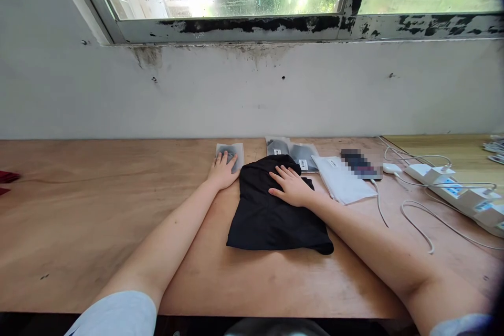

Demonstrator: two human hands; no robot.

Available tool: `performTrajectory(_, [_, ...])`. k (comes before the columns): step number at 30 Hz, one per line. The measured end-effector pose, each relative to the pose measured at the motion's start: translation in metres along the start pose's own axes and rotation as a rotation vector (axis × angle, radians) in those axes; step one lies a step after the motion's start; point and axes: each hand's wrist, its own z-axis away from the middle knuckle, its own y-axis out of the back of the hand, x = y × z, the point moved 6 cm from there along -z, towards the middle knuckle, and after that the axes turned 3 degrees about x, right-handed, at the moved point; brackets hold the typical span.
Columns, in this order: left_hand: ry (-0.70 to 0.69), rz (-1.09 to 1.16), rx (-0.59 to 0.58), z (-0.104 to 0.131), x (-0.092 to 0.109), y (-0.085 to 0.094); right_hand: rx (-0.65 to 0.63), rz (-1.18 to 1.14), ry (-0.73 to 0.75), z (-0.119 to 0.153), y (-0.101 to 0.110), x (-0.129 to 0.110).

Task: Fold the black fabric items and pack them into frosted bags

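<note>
A black cloth (pixel 271 220) lies spread on the wooden table (pixel 98 231), its upper right part somewhat bunched. My right hand (pixel 290 185) rests on that upper right part with the fingers apart. To the left of the cloth, my left hand (pixel 223 171) lies with spread fingers on a small translucent packet (pixel 236 148) that has something dark inside. Two similar packets with white labels, one at the back (pixel 277 145) and one beside it (pixel 305 156), sit just behind the cloth.
Right of the cloth are a white labelled bag (pixel 346 186), a pixelated phone-like object (pixel 360 164) with a cable, and a white power strip (pixel 452 189) with plugs and loose cords. Red pieces (pixel 8 177) lie at the far left edge. A wall and window stand behind.
</note>
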Motion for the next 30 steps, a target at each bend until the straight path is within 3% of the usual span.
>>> performTrajectory(2, [0.007, -0.024, -0.082, -0.002, -0.003, -0.010, 0.002, 0.001, -0.003, 0.000, 0.000, 0.000])
performTrajectory(4, [0.032, -0.026, -0.079, -0.004, -0.008, -0.012, 0.000, -0.001, -0.009, 0.000, 0.000, 0.001])
performTrajectory(10, [0.094, 0.166, 0.078, -0.009, -0.019, -0.008, -0.006, -0.002, -0.007, 0.000, -0.001, 0.001])
performTrajectory(13, [0.106, 0.297, 0.199, -0.007, -0.021, 0.003, -0.007, 0.000, -0.011, 0.000, -0.001, 0.001])
performTrajectory(16, [0.128, 0.415, 0.385, 0.004, -0.019, 0.027, -0.004, 0.003, -0.015, 0.000, 0.000, 0.000])
performTrajectory(18, [0.099, 0.499, 0.529, 0.016, -0.009, 0.045, 0.000, 0.002, -0.013, 0.000, 0.001, 0.000])
performTrajectory(20, [0.006, 0.503, 0.578, 0.026, 0.011, 0.058, 0.007, -0.010, -0.007, 0.000, -0.001, 0.000])
performTrajectory(23, [-0.166, 0.388, 0.475, 0.039, 0.054, 0.056, 0.069, -0.066, -0.012, 0.000, 0.000, 0.001])
performTrajectory(26, [-0.398, 0.205, 0.153, 0.048, 0.098, 0.027, 0.232, -0.123, -0.016, 0.003, 0.010, 0.001])
performTrajectory(28, [-0.504, 0.123, -0.064, 0.056, 0.115, 0.005, 0.310, -0.109, 0.016, 0.006, 0.018, -0.003])
performTrajectory(30, [-0.523, 0.081, -0.184, 0.060, 0.119, -0.008, 0.317, -0.065, 0.078, 0.007, 0.023, -0.009])
